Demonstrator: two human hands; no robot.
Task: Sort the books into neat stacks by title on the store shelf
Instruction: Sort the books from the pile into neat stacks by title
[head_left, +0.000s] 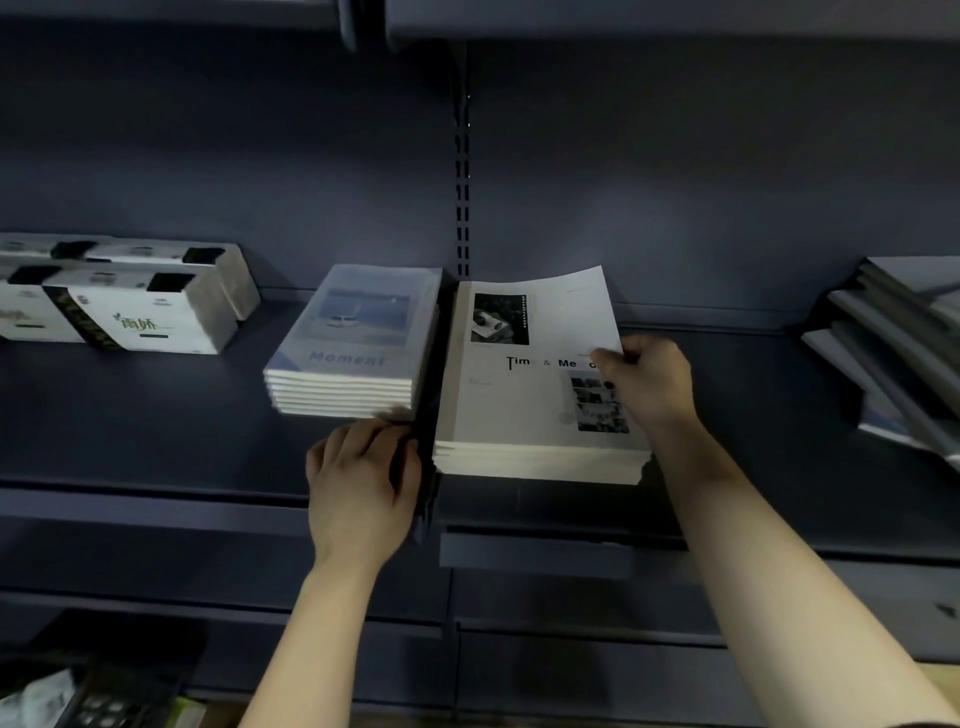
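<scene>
Dark blue-grey metal store shelf (156, 415) with a matching back panel and a slotted upright (462, 208) running down the middle, pretty dim lighting overall. Two stacks of books sit side by side near the middle, with a narrow dark gap between them.

Left one is a stack of pale blue softcover books (353, 348) with "Moment" printed on the top cover and a hazy seaside photo above it. It looks squared up, edges mostly flush. Right one is a stack of white softcover books (530, 405) with a title that reads something like "Time & Memo…" plus two small black-and-white photos on the cover; part of the title is hidden by fingers.

Right hand (647, 382) is pinching the right edge of the top white cover, thumb on top, and that cover is curled upward at its far corner. Left hand (363, 483) rests at the shelf's front edge just below the near corner of the blue stack, fingers curled loosely near the gap; can't tell if it's actually gripping anything.

Far left there are white boxed packages with black bands and green lettering (119, 306). Far right, a slanted pile of grey books (893, 338), well apart from the middle stacks.
</scene>
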